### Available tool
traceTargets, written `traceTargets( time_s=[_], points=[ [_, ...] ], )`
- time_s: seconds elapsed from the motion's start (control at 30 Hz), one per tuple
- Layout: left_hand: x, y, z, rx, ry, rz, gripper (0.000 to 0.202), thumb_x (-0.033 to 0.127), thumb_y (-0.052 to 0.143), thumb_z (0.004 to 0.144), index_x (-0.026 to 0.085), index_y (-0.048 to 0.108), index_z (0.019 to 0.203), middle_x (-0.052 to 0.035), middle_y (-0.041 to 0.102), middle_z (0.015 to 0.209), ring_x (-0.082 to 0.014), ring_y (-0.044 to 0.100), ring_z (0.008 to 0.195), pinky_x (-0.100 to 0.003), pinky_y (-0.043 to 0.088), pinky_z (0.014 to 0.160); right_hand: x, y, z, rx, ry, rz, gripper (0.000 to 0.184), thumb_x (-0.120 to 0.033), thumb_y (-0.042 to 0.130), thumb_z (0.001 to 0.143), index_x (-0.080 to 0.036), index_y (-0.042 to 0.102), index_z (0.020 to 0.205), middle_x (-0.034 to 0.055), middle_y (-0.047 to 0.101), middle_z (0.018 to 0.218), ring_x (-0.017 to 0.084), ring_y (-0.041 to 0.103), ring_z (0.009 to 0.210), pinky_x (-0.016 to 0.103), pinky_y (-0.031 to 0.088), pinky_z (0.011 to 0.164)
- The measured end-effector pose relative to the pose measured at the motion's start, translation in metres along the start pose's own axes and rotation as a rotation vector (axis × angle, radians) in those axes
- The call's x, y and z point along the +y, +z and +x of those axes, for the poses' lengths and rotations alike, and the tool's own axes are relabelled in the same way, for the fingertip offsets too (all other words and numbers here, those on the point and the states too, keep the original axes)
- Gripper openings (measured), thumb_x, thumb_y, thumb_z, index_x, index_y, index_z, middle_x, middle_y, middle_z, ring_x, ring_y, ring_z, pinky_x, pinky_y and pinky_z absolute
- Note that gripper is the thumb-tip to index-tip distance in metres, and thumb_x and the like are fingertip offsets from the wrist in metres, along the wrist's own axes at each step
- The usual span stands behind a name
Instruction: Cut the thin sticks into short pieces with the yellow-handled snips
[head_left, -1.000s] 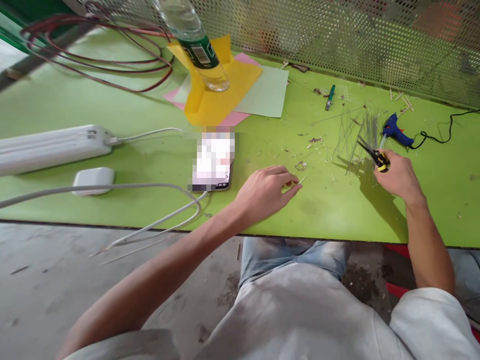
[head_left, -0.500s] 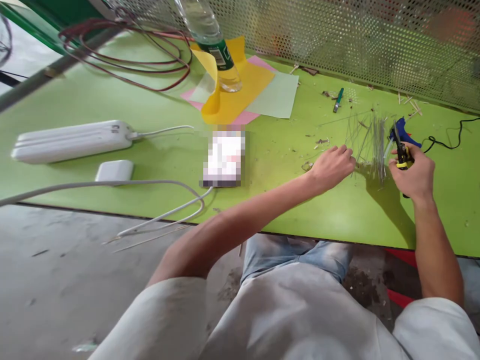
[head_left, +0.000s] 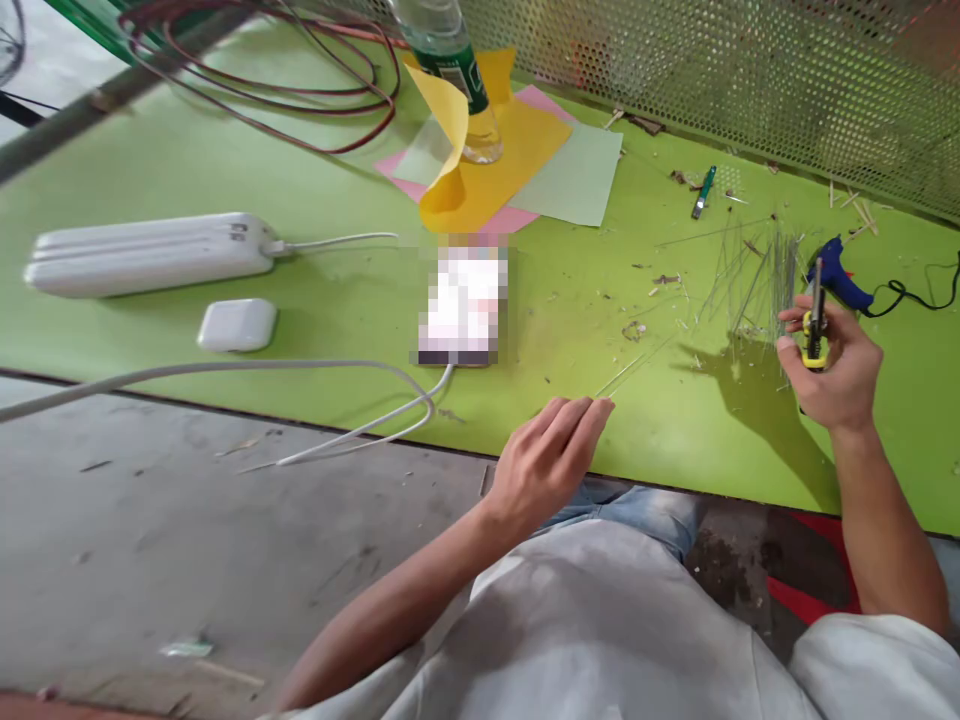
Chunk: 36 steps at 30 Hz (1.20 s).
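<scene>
Yellow-handled scissors (head_left: 814, 340) are held upright in the right hand (head_left: 836, 365), the handles pressed between thumb and fingers and the narrow dark blades closed; the left hand (head_left: 547, 465) is held low with fingers loosely together, tips at the end of a thin pale sliver (head_left: 634, 368), but a pinch cannot be confirmed, the thumb being hidden; the sliver lies on a smooth green tabletop (head_left: 645, 450); a loose spread of fine straight rods (head_left: 754, 285) is just left of the scissors, their material hard to make out; a blue glue gun (head_left: 838, 275) is partly hidden behind the right hand; a glossy white power strip (head_left: 142, 255) lies far left; a phone (head_left: 461, 305) is pixelated beyond reading; a plastic bottle (head_left: 450, 85) is cut off by the top edge, standing on yellow paper (head_left: 495, 165).
</scene>
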<state>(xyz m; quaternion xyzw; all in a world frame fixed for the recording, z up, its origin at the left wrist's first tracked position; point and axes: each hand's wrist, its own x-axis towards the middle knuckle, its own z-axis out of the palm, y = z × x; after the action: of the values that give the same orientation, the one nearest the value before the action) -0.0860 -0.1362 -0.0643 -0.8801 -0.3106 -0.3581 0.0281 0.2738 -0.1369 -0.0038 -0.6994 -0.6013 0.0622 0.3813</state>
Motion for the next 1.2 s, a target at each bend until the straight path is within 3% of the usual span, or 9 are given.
traceTargets(
  time_s=[0.1, 0.23, 0.37, 0.47, 0.63, 0.77, 1.03, 1.2],
  points=[
    [0.001, 0.003, 0.002, 0.007, -0.031, -0.014, 0.038, 0.004, 0.06, 0.101, 0.019, 0.062, 0.135, -0.01, 0.081, 0.102, -0.0227, 0.075, 0.084, -0.035, 0.063, 0.074, -0.008, 0.007, -0.003, -0.058, -0.044, -0.039, 0.044, -0.04, 0.079, 0.085, -0.022, 0.074, 0.125, 0.0117, 0.082, 0.117, 0.031, 0.079, 0.102, 0.053, 0.065, 0.1],
    [0.0, 0.004, 0.012, -0.097, -0.087, 0.009, 0.015, 0.012, 0.059, 0.105, 0.019, 0.069, 0.114, -0.0081, 0.079, 0.094, -0.0212, 0.07, 0.079, -0.033, 0.058, 0.068, -0.024, 0.017, -0.006, -0.143, -0.027, -0.068, 0.043, -0.041, 0.079, 0.085, -0.023, 0.074, 0.124, 0.0095, 0.084, 0.116, 0.031, 0.08, 0.103, 0.05, 0.064, 0.101],
    [0.0, 0.008, 0.018, -0.174, -0.167, -0.039, 0.017, 0.019, 0.056, 0.109, 0.021, 0.073, 0.105, -0.0081, 0.077, 0.093, -0.0205, 0.069, 0.081, -0.031, 0.057, 0.07, -0.046, 0.03, -0.002, -0.268, -0.078, -0.043, 0.042, -0.04, 0.079, 0.083, -0.026, 0.075, 0.123, 0.0089, 0.083, 0.121, 0.032, 0.079, 0.107, 0.05, 0.063, 0.103],
    [-0.001, 0.008, 0.022, -0.17, -0.202, -0.047, 0.018, 0.025, 0.06, 0.11, 0.021, 0.074, 0.101, -0.0074, 0.078, 0.092, -0.0204, 0.07, 0.082, -0.031, 0.058, 0.073, -0.057, 0.039, 0.002, -0.333, -0.112, -0.031, 0.043, -0.04, 0.078, 0.083, -0.026, 0.075, 0.124, 0.0082, 0.083, 0.123, 0.033, 0.078, 0.108, 0.051, 0.062, 0.103],
    [-0.007, -0.008, 0.019, -0.14, -0.3, -0.142, 0.019, 0.036, 0.076, 0.103, 0.017, 0.075, 0.107, -0.0054, 0.079, 0.093, -0.0194, 0.075, 0.082, -0.031, 0.061, 0.078, -0.057, 0.042, 0.001, -0.307, -0.14, -0.028, 0.043, -0.039, 0.077, 0.084, -0.026, 0.075, 0.125, 0.0093, 0.082, 0.121, 0.033, 0.077, 0.109, 0.051, 0.061, 0.102],
    [-0.014, -0.02, 0.015, -0.227, -0.41, -0.269, 0.013, 0.028, 0.073, 0.104, 0.02, 0.078, 0.112, -0.0048, 0.081, 0.1, -0.018, 0.077, 0.082, -0.028, 0.06, 0.077, -0.054, 0.04, -0.002, -0.296, -0.143, -0.03, 0.045, -0.038, 0.078, 0.084, -0.027, 0.074, 0.127, 0.0094, 0.081, 0.121, 0.034, 0.077, 0.109, 0.052, 0.06, 0.103],
    [-0.019, -0.012, 0.026, -0.297, -0.393, -0.275, 0.018, 0.028, 0.069, 0.106, 0.02, 0.084, 0.109, -0.0063, 0.081, 0.099, -0.0195, 0.077, 0.083, -0.029, 0.059, 0.077, -0.053, 0.041, -0.003, -0.274, -0.177, -0.023, 0.044, -0.038, 0.077, 0.085, -0.024, 0.074, 0.127, 0.0105, 0.081, 0.118, 0.032, 0.077, 0.106, 0.05, 0.061, 0.1],
    [-0.022, -0.01, 0.03, -0.281, -0.384, -0.296, 0.016, 0.023, 0.071, 0.104, 0.018, 0.086, 0.103, -0.0048, 0.082, 0.096, -0.0171, 0.077, 0.08, -0.027, 0.058, 0.074, -0.049, 0.041, -0.003, -0.245, -0.183, -0.015, 0.045, -0.037, 0.078, 0.084, -0.025, 0.074, 0.127, 0.0092, 0.082, 0.117, 0.031, 0.078, 0.103, 0.049, 0.063, 0.097]
  ],
)
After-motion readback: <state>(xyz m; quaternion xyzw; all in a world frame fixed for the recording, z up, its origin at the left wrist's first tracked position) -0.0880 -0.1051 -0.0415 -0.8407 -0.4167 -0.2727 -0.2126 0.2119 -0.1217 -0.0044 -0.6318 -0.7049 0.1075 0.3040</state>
